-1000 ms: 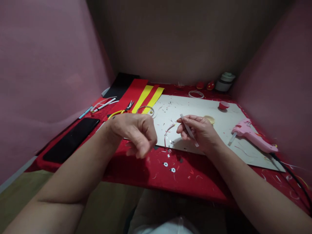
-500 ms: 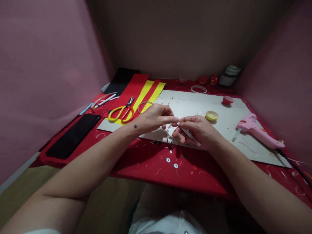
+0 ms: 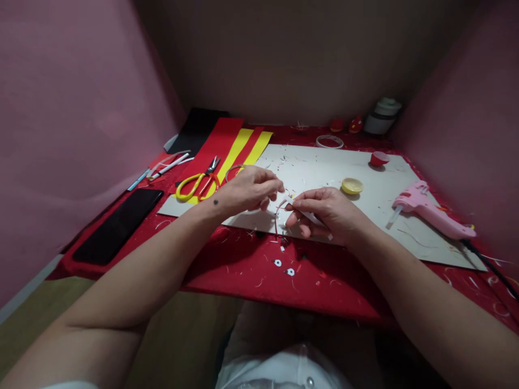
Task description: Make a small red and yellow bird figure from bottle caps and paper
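Note:
My right hand (image 3: 326, 210) pinches a narrow white paper strip (image 3: 310, 217) between thumb and forefinger, over the front edge of the white board (image 3: 300, 162). The strip slants down across its fingers. Just left of it, my left hand (image 3: 256, 189) has its fingers curled together, apart from the strip; whether something small is in them cannot be seen. A thin red strip (image 3: 276, 222) curves between the hands. Two white paper eyes with dark pupils, a left eye (image 3: 277, 263) and a right eye (image 3: 290, 272), lie on the red cloth (image 3: 243, 275) below.
Scissors (image 3: 200, 183) lie left on red and yellow sheets (image 3: 221, 143), near a black phone (image 3: 119, 224). On the board are a yellow cup (image 3: 352, 186), a red cup (image 3: 379, 159) and a pink glue gun (image 3: 432, 210), its cord trailing right. Behind stand a tape ring (image 3: 330, 141) and a bottle (image 3: 382, 116).
My left hand has drawn back to the left, away from the white strip and my right fingertips. My right hand keeps the strip. The view has shifted slightly.

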Motion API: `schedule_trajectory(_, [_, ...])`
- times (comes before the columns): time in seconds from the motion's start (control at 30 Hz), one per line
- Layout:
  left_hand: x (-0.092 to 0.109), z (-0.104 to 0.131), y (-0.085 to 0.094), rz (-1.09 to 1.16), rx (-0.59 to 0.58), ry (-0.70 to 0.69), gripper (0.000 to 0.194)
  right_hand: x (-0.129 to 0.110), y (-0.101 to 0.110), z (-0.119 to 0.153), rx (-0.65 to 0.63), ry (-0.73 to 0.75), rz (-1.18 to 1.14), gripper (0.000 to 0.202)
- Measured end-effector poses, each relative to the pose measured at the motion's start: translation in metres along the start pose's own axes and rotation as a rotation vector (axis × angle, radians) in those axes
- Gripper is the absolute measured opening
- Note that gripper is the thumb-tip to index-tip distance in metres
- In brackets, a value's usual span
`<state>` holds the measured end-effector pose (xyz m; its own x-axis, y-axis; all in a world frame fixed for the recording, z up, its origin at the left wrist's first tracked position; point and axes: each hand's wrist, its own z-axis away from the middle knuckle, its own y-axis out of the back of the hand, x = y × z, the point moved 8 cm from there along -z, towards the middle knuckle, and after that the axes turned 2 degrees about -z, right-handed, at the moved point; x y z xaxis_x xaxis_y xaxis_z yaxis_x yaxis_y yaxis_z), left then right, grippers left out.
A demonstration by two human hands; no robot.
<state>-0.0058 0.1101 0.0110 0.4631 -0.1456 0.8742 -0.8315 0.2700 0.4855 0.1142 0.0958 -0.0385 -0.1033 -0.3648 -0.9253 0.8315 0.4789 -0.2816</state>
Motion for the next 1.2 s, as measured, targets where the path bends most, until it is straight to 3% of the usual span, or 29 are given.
schedule_trajectory(0.1, [0.018, 0.005, 0.01, -0.136, 0.172, -0.188, 0.005, -0.001, 0.002, 0.0, 0.036, -0.002, 0.0, 0.009])
schedule_trajectory(0.27, [0.027, 0.01, -0.007, -0.495, 0.16, -0.356, 0.011, -0.003, 0.002, 0.001, 0.049, 0.012, 0.012, 0.006])
schedule_trajectory(0.37, [0.022, 0.009, -0.011, -0.58, 0.146, -0.326, 0.014, -0.004, 0.001, 0.002, 0.044, 0.016, 0.024, 0.007])
schedule_trajectory(0.83, [0.013, 0.005, -0.016, -0.487, -0.023, -0.149, 0.021, -0.005, -0.002, 0.005, 0.075, 0.002, 0.071, 0.01])
schedule_trajectory(1.07, [0.012, 0.004, -0.015, -0.524, 0.019, -0.16, 0.02, -0.004, -0.001, 0.003, 0.06, 0.006, 0.067, 0.007])
schedule_trajectory(1.2, [0.014, 0.005, 0.005, -0.366, 0.121, -0.092, 0.013, -0.005, 0.004, 0.003, 0.073, 0.015, 0.069, 0.006])
